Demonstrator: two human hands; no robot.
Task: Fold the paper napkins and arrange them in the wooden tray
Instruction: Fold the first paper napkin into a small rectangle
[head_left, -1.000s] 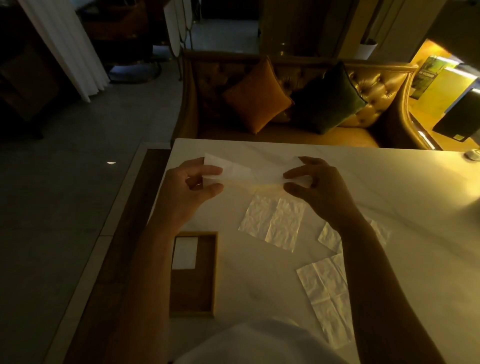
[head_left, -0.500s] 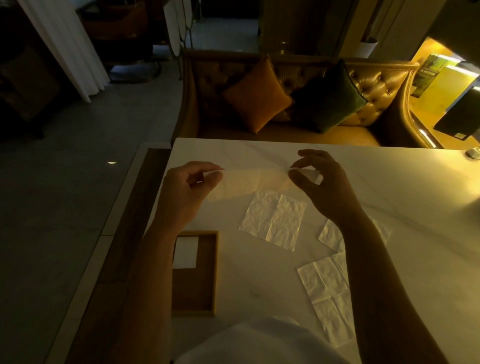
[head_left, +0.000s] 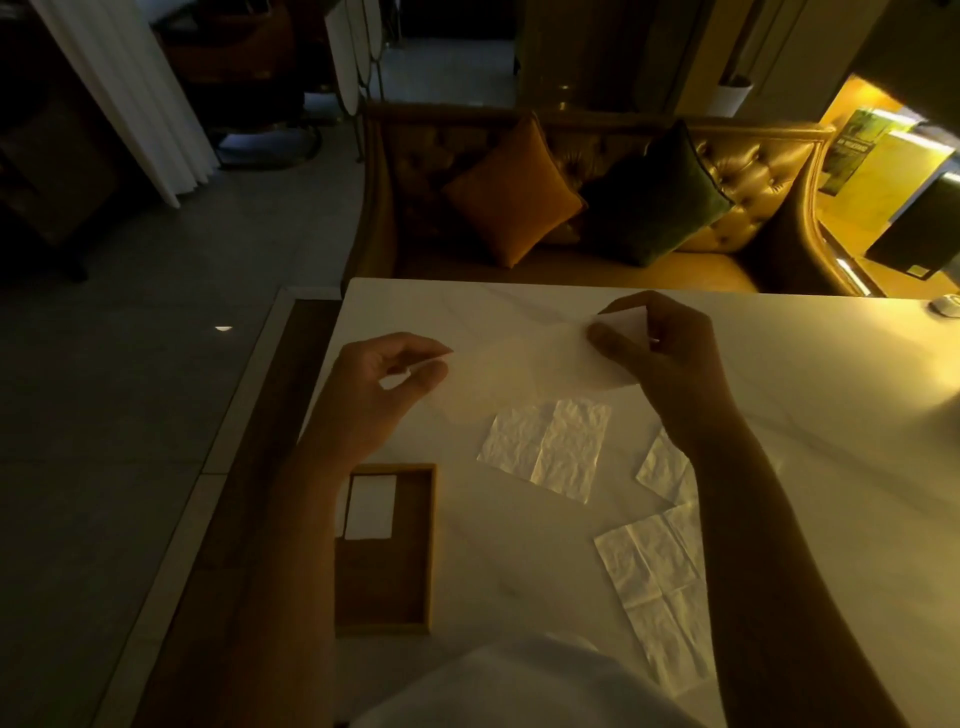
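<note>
Desk (head_left: 779, 519) of pale, faintly veined stone fills the lower right of the view, lit warm yellow from the right. Beyond its far edge stands a tufted golden leather sofa (head_left: 743, 171) bearing an orange square cushion (head_left: 511, 195) and a dark green square cushion (head_left: 657, 195) side by side. On the desk's near left edge sits the shallow rectangular wooden tray (head_left: 415, 587); one small folded white napkin (head_left: 370, 506) lies flat in its far end, the rest of the tray floor showing bare wood. Three unfolded, crumpled white paper napkins lie flat on the desk: one (head_left: 545, 449) in the middle, one (head_left: 662, 467) partly hidden behind the right forearm, and one (head_left: 657, 592) nearer the body, also partly covered by that arm. Above the middle one, a thin white paper napkin (head_left: 524, 371) is held in the air, stretched between the hands and blurred. The left hand (head_left: 379, 389) pinches its left end between thumb and fingertips; the right hand (head_left: 657, 345) grips its right end, a white corner showing above the thumb.
</note>
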